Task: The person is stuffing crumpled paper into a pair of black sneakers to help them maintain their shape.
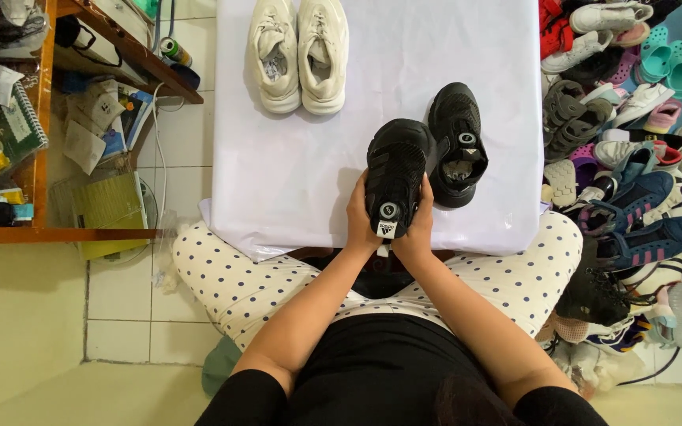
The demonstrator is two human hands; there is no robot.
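The left hand (361, 221) is wrapped around the heel end of a black sneaker (395, 175), its fingers curled closed against the shoe's left side. The right hand (418, 229) is pressed to the opposite side of the same heel, fingers likewise closed on it, so that the shoe is gripped between both palms. The sneaker is held toe away from the body, upper facing up, just above the near edge of a white-covered table (294, 173); whether its sole touches the cover cannot be made out from this angle. A round dial closure is seen on its tongue, close to the thumbs.

Just beyond the right hand, slightly to its right, the matching black sneaker (456, 146) is laid on the white cover, its opening facing up, close beside the held shoe and perhaps touching it. Farther from the hands, toward the far left of the table, a pair of white sneakers (299, 54) is set side by side, toes pointing away.

Well to the right of the right hand, a large heap of mixed shoes (633, 142) is piled on the floor. To the left of the left hand, a wooden shelf unit (41, 118) crowded with papers and notebooks is seen. Beneath both forearms, legs in white dotted trousers (230, 276) are folded under the table edge.
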